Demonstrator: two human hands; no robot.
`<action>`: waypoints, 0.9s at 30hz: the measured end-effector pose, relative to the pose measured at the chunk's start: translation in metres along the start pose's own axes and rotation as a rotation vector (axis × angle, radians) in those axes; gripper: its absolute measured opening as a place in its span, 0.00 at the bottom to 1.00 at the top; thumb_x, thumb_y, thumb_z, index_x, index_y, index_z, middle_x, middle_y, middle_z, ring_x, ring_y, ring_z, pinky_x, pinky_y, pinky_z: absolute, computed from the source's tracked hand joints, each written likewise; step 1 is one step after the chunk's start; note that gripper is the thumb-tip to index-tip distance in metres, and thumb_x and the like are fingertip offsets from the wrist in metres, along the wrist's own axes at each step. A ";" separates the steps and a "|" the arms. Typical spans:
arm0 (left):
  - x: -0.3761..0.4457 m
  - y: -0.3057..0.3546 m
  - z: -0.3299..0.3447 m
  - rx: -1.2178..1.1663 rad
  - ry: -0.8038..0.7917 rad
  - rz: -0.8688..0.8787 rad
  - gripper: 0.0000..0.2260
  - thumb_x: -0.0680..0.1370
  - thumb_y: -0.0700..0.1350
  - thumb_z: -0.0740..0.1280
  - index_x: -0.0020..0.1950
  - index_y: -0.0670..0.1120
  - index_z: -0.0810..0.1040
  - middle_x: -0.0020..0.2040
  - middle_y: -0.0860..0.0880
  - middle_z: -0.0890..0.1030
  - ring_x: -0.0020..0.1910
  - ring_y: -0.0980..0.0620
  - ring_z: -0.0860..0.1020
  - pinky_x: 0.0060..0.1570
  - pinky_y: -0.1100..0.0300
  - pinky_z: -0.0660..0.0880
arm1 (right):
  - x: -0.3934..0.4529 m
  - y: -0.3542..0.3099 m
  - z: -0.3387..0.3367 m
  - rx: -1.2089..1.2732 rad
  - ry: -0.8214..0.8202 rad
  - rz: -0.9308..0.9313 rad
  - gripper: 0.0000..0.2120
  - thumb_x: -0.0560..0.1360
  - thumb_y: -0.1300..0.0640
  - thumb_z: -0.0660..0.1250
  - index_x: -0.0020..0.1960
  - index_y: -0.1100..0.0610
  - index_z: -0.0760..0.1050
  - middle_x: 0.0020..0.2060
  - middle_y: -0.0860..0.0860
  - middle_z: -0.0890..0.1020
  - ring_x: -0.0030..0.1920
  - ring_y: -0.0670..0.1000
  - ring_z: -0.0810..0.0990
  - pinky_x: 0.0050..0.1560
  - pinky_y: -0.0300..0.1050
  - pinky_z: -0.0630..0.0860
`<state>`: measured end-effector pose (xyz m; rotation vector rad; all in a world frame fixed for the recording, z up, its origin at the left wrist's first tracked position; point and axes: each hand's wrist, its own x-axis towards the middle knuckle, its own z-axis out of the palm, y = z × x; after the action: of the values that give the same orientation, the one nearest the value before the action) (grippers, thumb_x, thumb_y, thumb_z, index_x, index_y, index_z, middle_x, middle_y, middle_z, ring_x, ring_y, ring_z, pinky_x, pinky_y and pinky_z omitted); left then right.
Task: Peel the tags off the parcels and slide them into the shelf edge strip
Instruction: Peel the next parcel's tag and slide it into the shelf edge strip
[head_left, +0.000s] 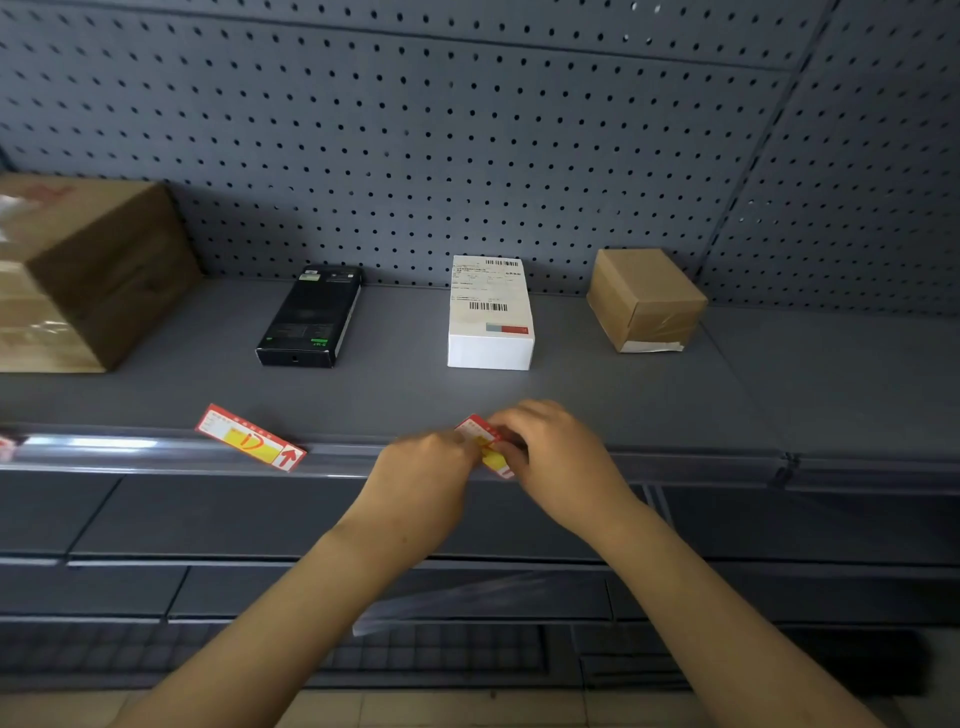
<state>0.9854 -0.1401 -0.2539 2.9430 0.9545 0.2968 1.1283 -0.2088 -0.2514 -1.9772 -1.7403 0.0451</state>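
Observation:
A red and yellow tag (485, 447) is pinched between my left hand (423, 470) and my right hand (558, 452), right at the shelf edge strip (675, 460). Most of that tag is covered by my fingers. A second red and yellow tag (249, 437) with a red arrow lies tilted across the strip to the left. On the grey shelf (405, 384) behind stand a black parcel (309, 317), a white parcel (491, 312) with a barcode label, and a small brown parcel (647, 299).
A large brown carton (88, 270) stands at the shelf's far left. Another bit of tag (6, 448) shows at the left frame edge. A perforated grey back panel (467, 130) closes the shelf. Lower shelves (260, 519) lie beneath my arms.

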 end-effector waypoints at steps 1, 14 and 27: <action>0.000 0.000 0.000 0.001 -0.006 0.000 0.12 0.77 0.38 0.60 0.57 0.49 0.77 0.54 0.48 0.81 0.47 0.47 0.81 0.45 0.58 0.76 | 0.000 -0.001 0.000 -0.016 -0.009 -0.011 0.09 0.75 0.57 0.66 0.55 0.55 0.78 0.49 0.53 0.81 0.49 0.53 0.77 0.45 0.46 0.76; -0.030 -0.035 -0.045 0.032 0.104 -0.206 0.11 0.76 0.46 0.63 0.58 0.52 0.77 0.55 0.51 0.80 0.53 0.47 0.78 0.49 0.56 0.74 | 0.011 -0.046 -0.014 -0.125 0.074 -0.139 0.12 0.76 0.55 0.65 0.58 0.56 0.76 0.53 0.52 0.79 0.56 0.55 0.73 0.54 0.49 0.71; -0.134 -0.183 -0.118 0.129 0.216 -0.576 0.11 0.76 0.47 0.62 0.57 0.54 0.76 0.57 0.53 0.80 0.55 0.48 0.78 0.50 0.56 0.73 | 0.087 -0.213 0.044 0.055 0.000 -0.430 0.06 0.77 0.56 0.64 0.51 0.54 0.79 0.47 0.49 0.81 0.51 0.52 0.74 0.49 0.47 0.72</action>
<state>0.7510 -0.0736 -0.1775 2.6107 1.8431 0.5425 0.9322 -0.1000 -0.1821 -1.5274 -2.1014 -0.0537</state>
